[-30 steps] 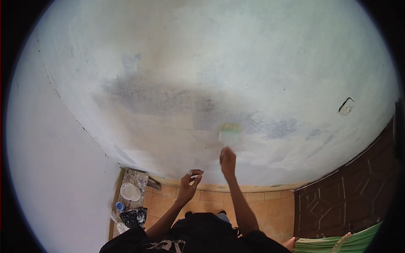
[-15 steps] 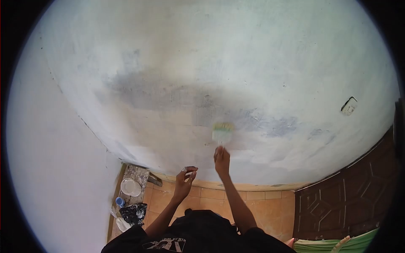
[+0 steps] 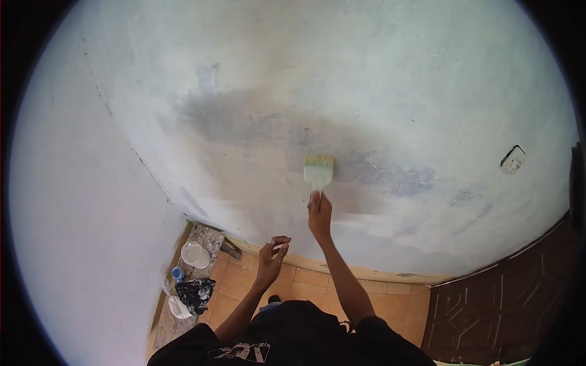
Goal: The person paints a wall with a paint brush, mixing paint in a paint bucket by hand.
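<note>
A wide, pale brush (image 3: 318, 172) with yellowish bristles is against the patchy wall (image 3: 256, 177), its bristles pointing up. My right hand (image 3: 319, 216) is closed round its handle, just below the brush head. Grey and bluish stains spread over the plaster around the bristles. Lower and to the left, my left hand (image 3: 272, 259) hovers in front of the wall's foot, thumb and fingers brought together in a pinch. Something small and orange seems to show at its fingertips, too small to name.
At the lower left a paint-spattered bench (image 3: 210, 240) holds a white tub (image 3: 195, 254), a blue cup (image 3: 178, 274), a black plastic bag (image 3: 196, 294) and a white bag (image 3: 179, 307). A wall socket (image 3: 513, 160) is at the right, above a dark carved door (image 3: 488, 305). Orange tiles (image 3: 390, 311) cover the floor.
My right hand and the brush have moved up the wall. My left hand keeps its pinch. The view has shifted slightly, and the green cloth at the lower right has nearly left it.
</note>
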Motion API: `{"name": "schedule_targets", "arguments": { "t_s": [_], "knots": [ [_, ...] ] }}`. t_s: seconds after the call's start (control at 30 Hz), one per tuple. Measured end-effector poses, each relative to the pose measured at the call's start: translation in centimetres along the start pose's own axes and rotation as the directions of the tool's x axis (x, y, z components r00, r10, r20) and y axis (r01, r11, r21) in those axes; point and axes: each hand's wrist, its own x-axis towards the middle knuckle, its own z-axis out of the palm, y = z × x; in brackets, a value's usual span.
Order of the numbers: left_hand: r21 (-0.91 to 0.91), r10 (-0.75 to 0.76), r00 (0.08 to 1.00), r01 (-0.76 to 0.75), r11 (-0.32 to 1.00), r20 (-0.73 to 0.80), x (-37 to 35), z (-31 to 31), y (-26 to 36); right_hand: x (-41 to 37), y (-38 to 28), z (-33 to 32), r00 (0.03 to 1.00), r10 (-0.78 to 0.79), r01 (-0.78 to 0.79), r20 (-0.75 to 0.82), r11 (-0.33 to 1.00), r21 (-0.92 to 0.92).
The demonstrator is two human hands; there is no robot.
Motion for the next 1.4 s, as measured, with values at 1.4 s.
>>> {"name": "schedule_targets", "arguments": {
  "t_s": [1.4],
  "knots": [
    [0.119,-0.12,0.986,0.107,0.987,0.113,-2.6,-24.1,-2.8,-12.5,-2.4,14.0,0.909,0.415,-0.39,-0.037,0.879,0.276]
  ]
}}
